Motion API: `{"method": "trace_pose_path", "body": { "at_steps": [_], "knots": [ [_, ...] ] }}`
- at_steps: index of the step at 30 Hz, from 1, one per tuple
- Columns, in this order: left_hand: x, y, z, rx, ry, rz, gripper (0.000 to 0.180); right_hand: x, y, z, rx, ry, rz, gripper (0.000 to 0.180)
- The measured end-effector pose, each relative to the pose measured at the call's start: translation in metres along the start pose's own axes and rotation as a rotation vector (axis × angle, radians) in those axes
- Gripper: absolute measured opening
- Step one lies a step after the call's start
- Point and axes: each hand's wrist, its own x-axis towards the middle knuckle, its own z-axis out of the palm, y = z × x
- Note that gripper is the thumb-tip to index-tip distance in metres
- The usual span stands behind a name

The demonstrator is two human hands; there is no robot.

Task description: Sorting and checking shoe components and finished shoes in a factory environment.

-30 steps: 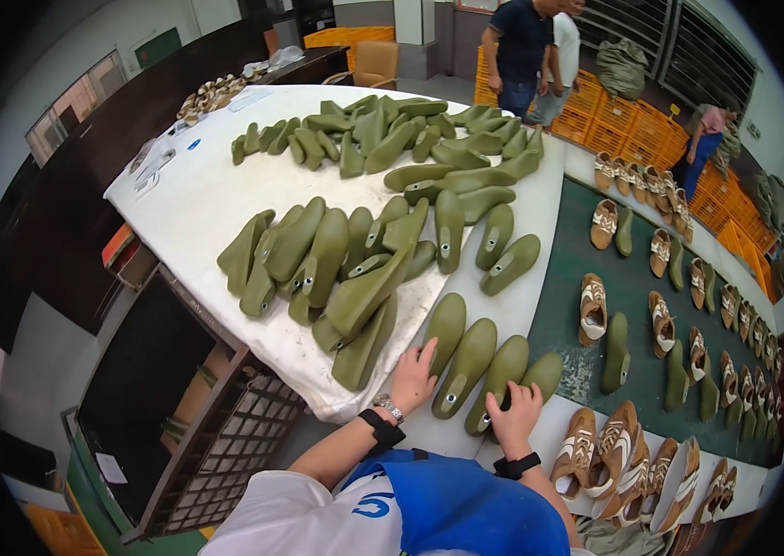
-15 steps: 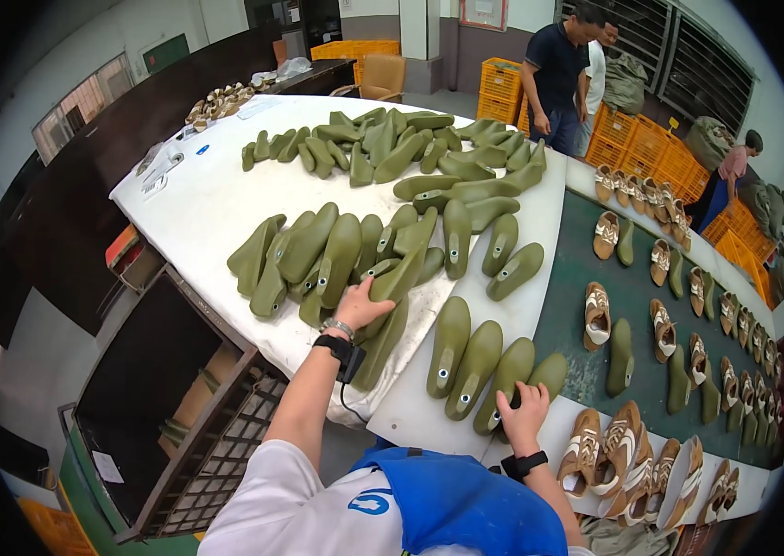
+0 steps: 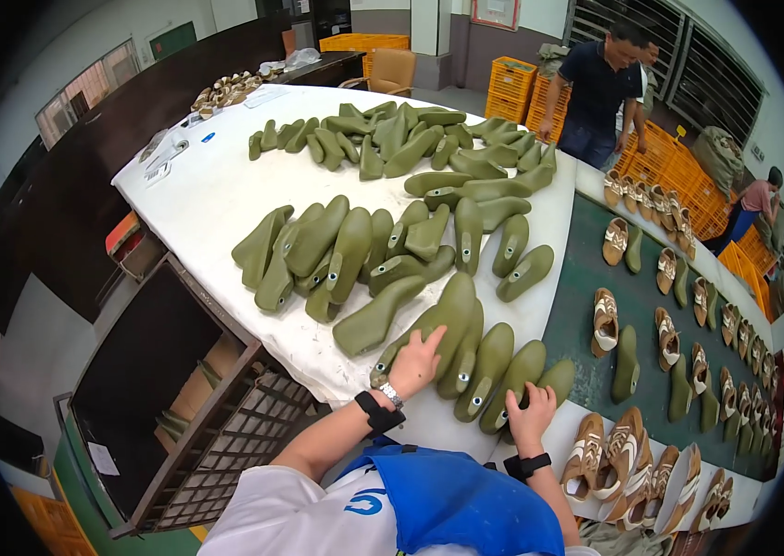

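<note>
My left hand is closed on the heel end of a green shoe last, which lies tilted against the left end of a short row of lasts. My right hand curves round the heel end of the rightmost shoe last, its thumb by the neighbouring last. Part of the grip is hidden behind the fingers. Left of the row, a loose last rests on the white cloth. Beyond it lies a pile of green lasts.
More lasts cover the table's far side. On the right, a green belt carries brown-and-white sneakers paired with lasts. Further sneakers stand near my right forearm. A dark crate cart is at my left. Two people stand beyond the table.
My left hand has moved right from the pile, bringing a shoe last to the row's left end. My right hand stays at the row's right end. The nearer person beyond the table has shifted.
</note>
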Motion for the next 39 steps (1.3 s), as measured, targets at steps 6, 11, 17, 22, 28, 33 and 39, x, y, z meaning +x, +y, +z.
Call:
{"method": "trace_pose_path", "body": {
  "at_steps": [6,11,17,22,28,33,39],
  "knots": [
    [-0.018,-0.025,-0.004,-0.340,0.117,0.000,0.057,0.002,0.001,-0.003,0.002,-0.033,0.055,0.039],
    [-0.033,-0.041,-0.030,0.209,0.201,0.196,0.058,0.002,0.000,-0.003,-0.006,-0.026,0.067,0.039],
    [-0.042,-0.093,-0.021,-0.189,0.188,-0.241,0.063,0.002,0.000,-0.004,-0.005,-0.026,0.058,0.039],
    [-0.024,-0.084,0.005,-0.215,0.235,-0.270,0.050,0.004,0.000,-0.003,-0.009,-0.029,0.058,0.039],
    [0.005,-0.109,-0.031,0.016,0.181,-0.025,0.068,0.008,0.004,-0.005,-0.045,0.015,0.033,0.036],
    [0.013,-0.172,-0.053,0.171,-0.118,-0.175,0.094,0.007,-0.001,-0.004,-0.012,0.006,0.009,0.035],
    [0.019,-0.141,-0.053,0.414,-0.264,-0.180,0.109,0.001,0.010,-0.005,-0.010,-0.018,0.060,0.038]
  ]
}}
